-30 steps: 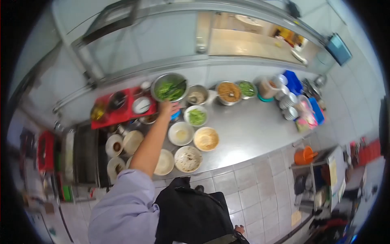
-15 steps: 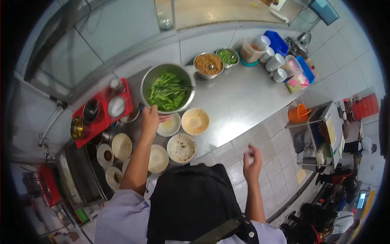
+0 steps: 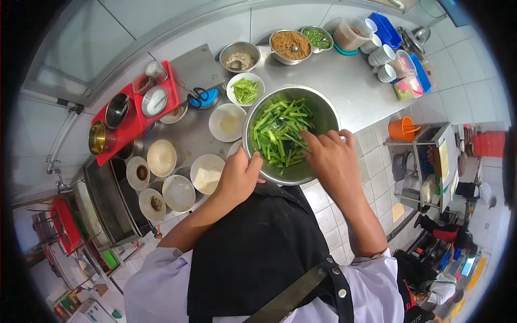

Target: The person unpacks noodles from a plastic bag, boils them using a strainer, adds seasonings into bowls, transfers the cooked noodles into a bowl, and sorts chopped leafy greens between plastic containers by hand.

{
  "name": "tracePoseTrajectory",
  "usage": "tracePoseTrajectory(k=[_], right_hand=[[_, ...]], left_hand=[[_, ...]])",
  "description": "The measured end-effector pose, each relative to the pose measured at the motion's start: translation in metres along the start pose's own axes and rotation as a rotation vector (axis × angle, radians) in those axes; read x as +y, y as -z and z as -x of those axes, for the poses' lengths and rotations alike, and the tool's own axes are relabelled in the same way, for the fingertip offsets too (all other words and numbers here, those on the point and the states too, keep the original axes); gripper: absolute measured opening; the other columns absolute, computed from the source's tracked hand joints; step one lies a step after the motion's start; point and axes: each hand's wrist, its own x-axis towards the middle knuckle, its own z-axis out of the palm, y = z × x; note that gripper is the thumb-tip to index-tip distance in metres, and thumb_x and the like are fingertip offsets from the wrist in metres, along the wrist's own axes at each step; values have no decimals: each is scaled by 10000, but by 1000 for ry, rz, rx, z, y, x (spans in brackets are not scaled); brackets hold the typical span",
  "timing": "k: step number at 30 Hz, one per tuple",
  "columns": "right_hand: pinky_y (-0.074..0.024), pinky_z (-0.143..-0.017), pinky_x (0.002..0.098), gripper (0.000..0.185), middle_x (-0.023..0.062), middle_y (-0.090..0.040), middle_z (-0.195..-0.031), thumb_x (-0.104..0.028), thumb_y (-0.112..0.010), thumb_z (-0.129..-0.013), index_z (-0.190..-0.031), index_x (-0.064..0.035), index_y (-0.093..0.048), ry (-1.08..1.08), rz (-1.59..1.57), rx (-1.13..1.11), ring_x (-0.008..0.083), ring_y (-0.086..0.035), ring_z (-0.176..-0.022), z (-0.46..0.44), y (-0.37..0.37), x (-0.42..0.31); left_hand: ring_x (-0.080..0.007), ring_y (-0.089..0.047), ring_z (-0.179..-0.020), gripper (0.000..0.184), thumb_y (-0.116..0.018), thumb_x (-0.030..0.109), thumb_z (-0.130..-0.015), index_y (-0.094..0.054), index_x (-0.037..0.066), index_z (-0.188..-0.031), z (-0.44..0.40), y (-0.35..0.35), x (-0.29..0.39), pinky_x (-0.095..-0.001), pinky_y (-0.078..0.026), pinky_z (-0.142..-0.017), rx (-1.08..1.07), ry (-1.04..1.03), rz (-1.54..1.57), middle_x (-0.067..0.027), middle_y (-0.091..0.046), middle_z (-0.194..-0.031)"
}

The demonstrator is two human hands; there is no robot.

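A large stainless steel mixing bowl (image 3: 253, 145) of cut leafy green vegetables (image 3: 277, 132) is close to my body, at the front of the counter. My left hand (image 3: 241, 171) grips its near left rim, with the thumb on top. My right hand (image 3: 334, 161) is over the bowl's right side, fingers curled round metal tongs (image 3: 295, 142) that reach into the greens; the hand hides most of them. Just beyond the bowl sits a white bowl (image 3: 231, 81) with some of the same greens. An off-white bowl (image 3: 226, 123) stands to its left.
Several used bowls (image 3: 178, 192) stand at the left. Scissors (image 3: 198, 97) lie by a red tray (image 3: 169, 81) holding containers. Along the back are a steel bowl of brown crumbs (image 3: 291, 45), chopped green garnish (image 3: 318, 37) and stacked white cups (image 3: 381, 56). Other people are at far right.
The steel bowl has come toward my body and to the right, uncovering the white bowl of greens behind it. My right hand has moved from beside the counter onto the tongs.
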Motion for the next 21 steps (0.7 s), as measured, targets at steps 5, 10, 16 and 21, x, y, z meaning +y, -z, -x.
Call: tracePoseTrajectory(k=[5,10,16,21], right_hand=[[-475,-814,393,368,10,-626,-844,-149,-690,-873,-1230,-198,-767,19,-54,-63,213,-666,-827,15,51,10],[-509,-789,384,326,31,-623,-850,-110,-665,-869,-1162,-184,-789,139,-12,-113,211,-661,-826,14,35,-5],[-568,-729,406,303,63,-656,-868,-121,-663,-895,-1158,-177,-803,39,33,-57,261,-714,-823,4,46,8],[-578,-734,421,293,83,-688,-885,-121,-660,-906,-1155,-171,-805,12,40,-220,277,-730,-819,23,70,20]], left_hand=[[-178,-740,-807,289,-485,117,-1106,-537,-89,-1303,11,0,-5,-318,-672,-625,-16,-14,-6,-148,-689,-1034],[-172,-744,-811,299,-482,128,-1109,-535,-81,-1317,15,-1,-4,-312,-669,-621,-49,39,8,-149,-701,-1040],[-171,-750,-819,307,-481,133,-1109,-522,-81,-1325,18,-7,-13,-305,-664,-615,-114,75,50,-152,-711,-1053],[-212,-758,-776,326,-509,137,-1079,-535,-103,-1298,19,-12,-10,-338,-656,-614,-64,73,84,-175,-737,-987]])
